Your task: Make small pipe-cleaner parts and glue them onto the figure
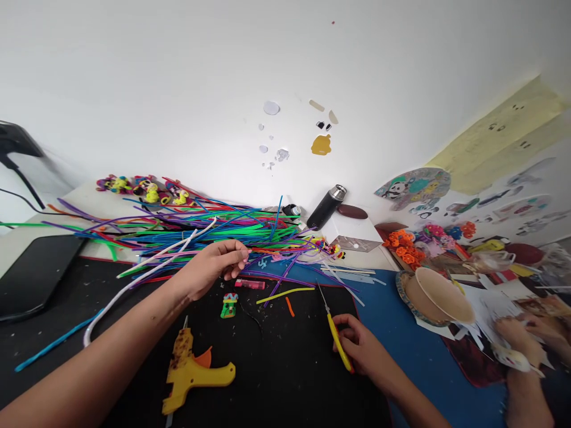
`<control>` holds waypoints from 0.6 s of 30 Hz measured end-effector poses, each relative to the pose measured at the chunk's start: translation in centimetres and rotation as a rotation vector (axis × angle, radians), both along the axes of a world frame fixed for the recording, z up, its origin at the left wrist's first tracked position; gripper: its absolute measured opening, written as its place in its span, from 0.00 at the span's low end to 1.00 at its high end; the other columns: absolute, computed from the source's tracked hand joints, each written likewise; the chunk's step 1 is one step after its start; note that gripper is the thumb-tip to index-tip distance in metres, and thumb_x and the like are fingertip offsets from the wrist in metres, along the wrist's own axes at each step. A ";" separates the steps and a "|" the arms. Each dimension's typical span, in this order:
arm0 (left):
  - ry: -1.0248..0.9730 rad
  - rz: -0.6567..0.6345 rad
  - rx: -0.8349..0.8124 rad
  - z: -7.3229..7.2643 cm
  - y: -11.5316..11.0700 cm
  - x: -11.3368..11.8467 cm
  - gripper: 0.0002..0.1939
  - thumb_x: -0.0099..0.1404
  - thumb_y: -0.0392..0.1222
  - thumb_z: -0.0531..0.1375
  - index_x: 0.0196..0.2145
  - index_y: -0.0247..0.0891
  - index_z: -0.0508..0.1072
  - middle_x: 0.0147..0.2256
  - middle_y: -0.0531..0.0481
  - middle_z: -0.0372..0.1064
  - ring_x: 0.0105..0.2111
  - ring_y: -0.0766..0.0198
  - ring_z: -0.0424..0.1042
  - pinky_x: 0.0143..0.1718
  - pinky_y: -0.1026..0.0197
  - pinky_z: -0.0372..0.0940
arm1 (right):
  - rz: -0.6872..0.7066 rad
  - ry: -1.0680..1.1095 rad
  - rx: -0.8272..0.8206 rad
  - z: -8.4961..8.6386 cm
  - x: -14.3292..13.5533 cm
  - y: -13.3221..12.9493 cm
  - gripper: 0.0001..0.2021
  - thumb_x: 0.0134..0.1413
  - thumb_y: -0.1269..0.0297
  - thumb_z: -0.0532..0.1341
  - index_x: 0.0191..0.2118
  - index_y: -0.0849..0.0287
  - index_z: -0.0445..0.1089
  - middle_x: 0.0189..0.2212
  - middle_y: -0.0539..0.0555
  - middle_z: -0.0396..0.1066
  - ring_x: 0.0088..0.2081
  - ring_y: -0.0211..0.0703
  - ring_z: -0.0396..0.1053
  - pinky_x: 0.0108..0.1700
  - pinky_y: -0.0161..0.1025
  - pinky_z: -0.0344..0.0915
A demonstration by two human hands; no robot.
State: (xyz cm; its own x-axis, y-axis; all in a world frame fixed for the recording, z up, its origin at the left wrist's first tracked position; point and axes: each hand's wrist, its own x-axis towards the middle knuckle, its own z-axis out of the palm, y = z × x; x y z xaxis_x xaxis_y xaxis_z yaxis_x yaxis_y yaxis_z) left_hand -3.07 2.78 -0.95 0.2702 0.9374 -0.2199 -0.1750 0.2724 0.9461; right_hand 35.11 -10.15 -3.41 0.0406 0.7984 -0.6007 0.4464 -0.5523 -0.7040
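My left hand (227,258) is at the front edge of a pile of colourful pipe cleaners (214,233). Its thumb and finger are pinched together, with a tiny pinkish bit at the tips that is too small to name. Yellow-handled scissors (335,336) are in my right hand (354,342), their thin blades pointing up and away over the black mat (285,368). Between the hands lie a small green figure (229,306), a pink object (250,285), a yellow-green pipe cleaner (285,295) and a short orange piece (289,307).
A yellow glue gun (196,374) lies on the mat nearer me. Behind stand a black flask (327,207) and several finished figures (147,189). To the right are a bowl (439,295), orange pipe-cleaner pieces (404,246) and another person's hands (517,333). A dark tablet (40,270) lies left.
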 end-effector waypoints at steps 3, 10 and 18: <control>0.001 0.011 0.019 0.0 -0.2 0.2 0.24 0.52 0.59 0.77 0.28 0.38 0.74 0.25 0.54 0.69 0.22 0.68 0.64 0.24 0.65 0.55 | -0.109 0.176 0.056 -0.6 -0.9 -1.0 0.31 0.53 0.33 0.72 0.44 0.52 0.62 0.26 0.42 0.68 0.18 0.31 0.57 0.22 0.31 0.49; -0.007 0.038 0.053 -0.5 -0.8 1.1 0.22 0.56 0.58 0.76 0.29 0.39 0.73 0.25 0.56 0.68 0.22 0.68 0.64 0.25 0.64 0.58 | -0.062 0.378 0.191 -0.7 -5.6 -2.0 0.34 0.52 0.34 0.77 0.46 0.54 0.63 0.27 0.45 0.73 0.18 0.30 0.62 0.22 0.30 0.55; -0.036 0.119 0.067 -0.4 -1.0 1.4 0.21 0.57 0.58 0.74 0.31 0.39 0.74 0.24 0.56 0.67 0.21 0.69 0.62 0.25 0.64 0.57 | -0.024 0.696 0.295 -2.1 -13.4 1.1 0.31 0.56 0.39 0.77 0.46 0.54 0.61 0.28 0.44 0.74 0.13 0.26 0.58 0.17 0.27 0.49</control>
State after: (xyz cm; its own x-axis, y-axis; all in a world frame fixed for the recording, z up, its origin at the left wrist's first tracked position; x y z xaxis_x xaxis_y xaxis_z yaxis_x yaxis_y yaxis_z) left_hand -1.67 1.78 -1.34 0.1632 0.9754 -0.1479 -0.2366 0.1842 0.9540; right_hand 21.66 -9.01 -5.47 -0.2509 0.9337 -0.2555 -0.1649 -0.3013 -0.9392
